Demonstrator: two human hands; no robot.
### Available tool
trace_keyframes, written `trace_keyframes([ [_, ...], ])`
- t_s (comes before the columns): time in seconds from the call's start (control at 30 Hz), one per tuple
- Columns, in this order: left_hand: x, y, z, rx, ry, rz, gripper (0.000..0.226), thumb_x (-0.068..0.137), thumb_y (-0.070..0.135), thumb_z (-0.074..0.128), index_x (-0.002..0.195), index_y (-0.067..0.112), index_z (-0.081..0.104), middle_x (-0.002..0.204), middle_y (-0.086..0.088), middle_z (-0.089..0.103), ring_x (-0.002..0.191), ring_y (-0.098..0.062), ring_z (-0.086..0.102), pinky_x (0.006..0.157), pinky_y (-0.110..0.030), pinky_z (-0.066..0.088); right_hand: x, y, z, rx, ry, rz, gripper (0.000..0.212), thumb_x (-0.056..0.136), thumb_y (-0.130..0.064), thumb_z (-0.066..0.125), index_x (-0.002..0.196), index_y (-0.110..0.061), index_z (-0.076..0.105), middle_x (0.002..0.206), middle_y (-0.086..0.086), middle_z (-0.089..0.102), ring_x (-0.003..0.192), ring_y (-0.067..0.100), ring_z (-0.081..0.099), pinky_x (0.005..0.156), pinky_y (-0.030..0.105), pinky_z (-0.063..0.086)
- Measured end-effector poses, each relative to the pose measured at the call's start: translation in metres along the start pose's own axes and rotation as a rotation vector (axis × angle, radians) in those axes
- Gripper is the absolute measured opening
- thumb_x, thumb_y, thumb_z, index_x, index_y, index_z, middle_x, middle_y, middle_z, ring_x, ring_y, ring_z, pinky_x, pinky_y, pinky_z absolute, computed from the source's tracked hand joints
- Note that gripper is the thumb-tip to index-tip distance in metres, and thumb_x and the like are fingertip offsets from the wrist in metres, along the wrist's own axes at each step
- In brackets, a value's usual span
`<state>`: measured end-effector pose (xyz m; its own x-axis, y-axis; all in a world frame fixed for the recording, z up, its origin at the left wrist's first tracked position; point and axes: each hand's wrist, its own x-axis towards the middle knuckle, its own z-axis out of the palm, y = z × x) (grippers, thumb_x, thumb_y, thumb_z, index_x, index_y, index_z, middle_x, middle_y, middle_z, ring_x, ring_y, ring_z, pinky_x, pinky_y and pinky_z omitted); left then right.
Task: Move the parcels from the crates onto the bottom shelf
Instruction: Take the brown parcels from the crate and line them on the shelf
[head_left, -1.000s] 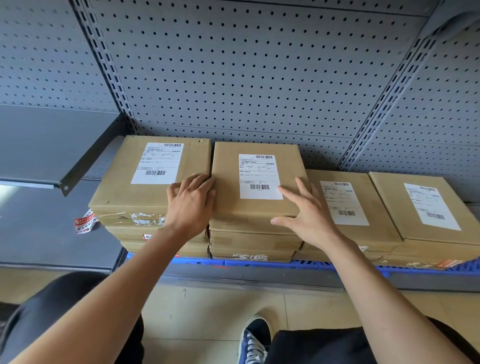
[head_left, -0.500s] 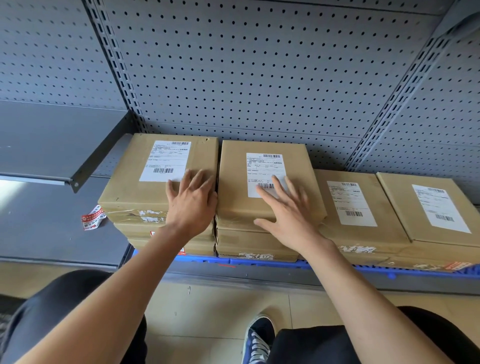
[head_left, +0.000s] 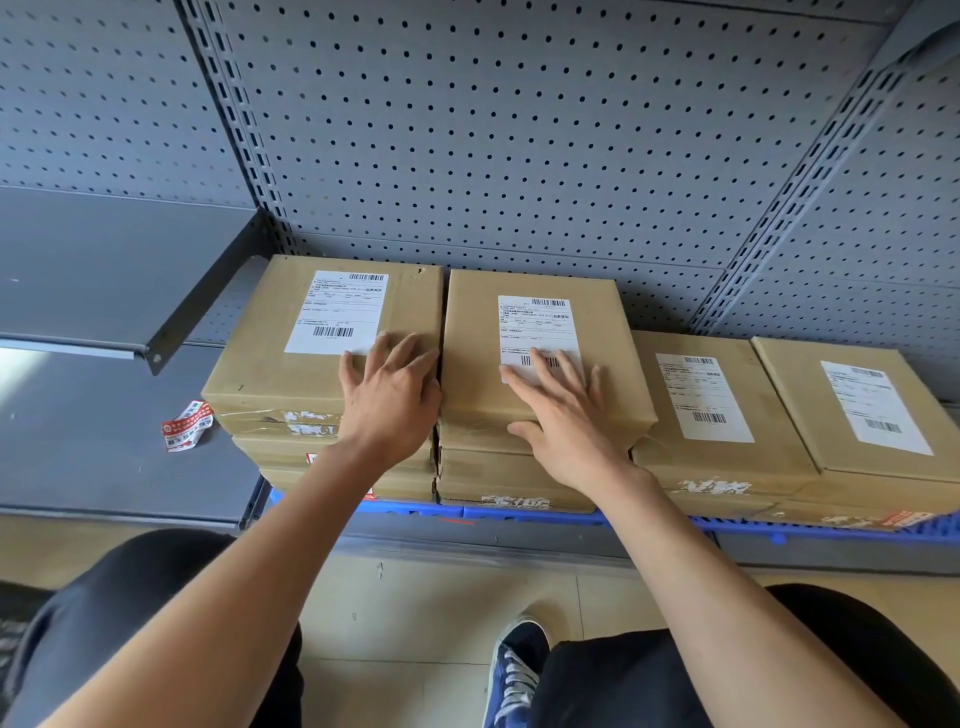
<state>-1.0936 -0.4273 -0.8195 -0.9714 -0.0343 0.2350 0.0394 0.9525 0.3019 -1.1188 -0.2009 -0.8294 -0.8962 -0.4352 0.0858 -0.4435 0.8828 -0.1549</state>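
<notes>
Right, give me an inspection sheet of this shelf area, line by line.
Surface: grey bottom shelf, blue mat under the stacks.
Job's things: four stacks of brown parcels; leftmost stack, second stack, two lower stacks at right.
Clutter: crumpled red-and-white tape scrap on the shelf.
Hands: left hand flat on the leftmost stack; right hand flat on the second stack.
Cables: nothing seen.
Surroundings: grey pegboard, tiled floor, blue shoe.
</notes>
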Motion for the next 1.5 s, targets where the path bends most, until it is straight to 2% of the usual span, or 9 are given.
trace_keyframes([
  [0.3,-0.003,-0.003,0.0,-0.002,0.002,0.026,0.033,0.096,0.026,0.049,0.125,0.022,0.063,0.141,0.007,0.052,0.141,-0.024,0.032,0.108,-0.06,0.024,-0.005,0.0,-0.001,0.0,-0.006,0.001,0.069,0.097,-0.045,0.058,0.156,-0.04,0.023,0.168,0.001,0.01,0.153,0.028,-0.001,0.119,0.064,-0.002],
  [0.43,-0.003,-0.002,0.002,0.012,-0.003,0.029,0.037,0.094,0.032,0.041,0.123,0.023,0.063,0.141,0.006,0.052,0.14,-0.025,0.033,0.107,-0.059,0.024,-0.006,-0.002,-0.001,-0.016,0.005,0.005,0.071,0.095,-0.052,0.056,0.156,-0.041,0.021,0.168,0.002,0.01,0.153,0.03,-0.001,0.119,0.064,-0.003],
  [0.63,-0.004,0.001,0.004,0.022,-0.014,0.001,0.054,0.099,0.053,0.022,0.125,0.026,0.061,0.142,0.004,0.049,0.142,-0.025,0.028,0.109,-0.06,0.02,-0.007,-0.006,0.003,-0.031,0.038,0.022,0.075,0.091,-0.064,0.053,0.156,-0.04,0.023,0.167,0.004,0.012,0.154,0.031,0.0,0.118,0.063,-0.006],
  [0.9,-0.004,0.004,0.007,0.076,-0.077,-0.009,0.059,0.099,0.055,0.019,0.136,0.025,0.054,0.151,0.0,0.042,0.146,-0.03,0.022,0.111,-0.067,0.016,-0.004,-0.007,-0.002,-0.011,0.007,0.025,0.073,0.093,-0.058,0.056,0.156,-0.038,0.026,0.166,0.004,0.016,0.153,0.031,0.004,0.119,0.063,0.001],
  [1.0,-0.007,0.007,-0.001,0.044,-0.055,0.031,0.06,0.099,0.054,0.02,0.131,0.021,0.06,0.145,0.0,0.048,0.143,-0.026,0.029,0.11,-0.062,0.022,-0.004,-0.013,-0.009,0.04,-0.007,-0.009,0.071,0.095,-0.052,0.058,0.156,-0.034,0.027,0.165,0.003,0.02,0.153,0.028,0.009,0.122,0.058,0.01],
  [1.07,-0.012,0.011,-0.008,0.003,-0.04,0.047,0.059,0.099,0.053,0.023,0.129,0.02,0.062,0.143,0.001,0.052,0.141,-0.023,0.035,0.109,-0.057,0.023,-0.007,-0.023,-0.014,0.103,0.039,-0.052,0.064,0.097,-0.045,0.059,0.154,-0.028,0.035,0.162,0.004,0.028,0.15,0.027,0.018,0.121,0.052,0.017],
  [1.27,-0.036,0.006,-0.031,0.017,-0.03,-0.022,0.039,0.105,0.041,0.041,0.134,0.024,0.06,0.145,0.004,0.053,0.14,-0.022,0.036,0.112,-0.051,0.029,-0.013,-0.05,-0.025,0.301,0.119,-0.095,0.051,0.098,-0.024,0.061,0.147,-0.021,0.049,0.153,0.004,0.046,0.142,0.023,0.037,0.117,0.04,0.031],
  [1.4,-0.055,-0.013,-0.05,0.075,-0.046,-0.092,0.042,0.104,0.041,0.042,0.141,0.026,0.055,0.148,0.005,0.052,0.144,-0.022,0.035,0.116,-0.05,0.026,-0.019,-0.069,-0.031,0.309,0.132,-0.135,0.05,0.097,-0.02,0.062,0.146,-0.019,0.051,0.149,0.005,0.051,0.136,0.025,0.044,0.111,0.043,0.039],
  [1.5,-0.072,-0.029,-0.064,0.107,-0.049,-0.115,0.044,0.105,0.044,0.041,0.144,0.026,0.052,0.15,0.005,0.05,0.145,-0.021,0.034,0.117,-0.05,0.024,-0.013,-0.095,-0.035,0.283,0.112,-0.179,0.051,0.098,-0.019,0.061,0.147,-0.019,0.049,0.151,0.006,0.049,0.137,0.026,0.044,0.114,0.043,0.036],
])
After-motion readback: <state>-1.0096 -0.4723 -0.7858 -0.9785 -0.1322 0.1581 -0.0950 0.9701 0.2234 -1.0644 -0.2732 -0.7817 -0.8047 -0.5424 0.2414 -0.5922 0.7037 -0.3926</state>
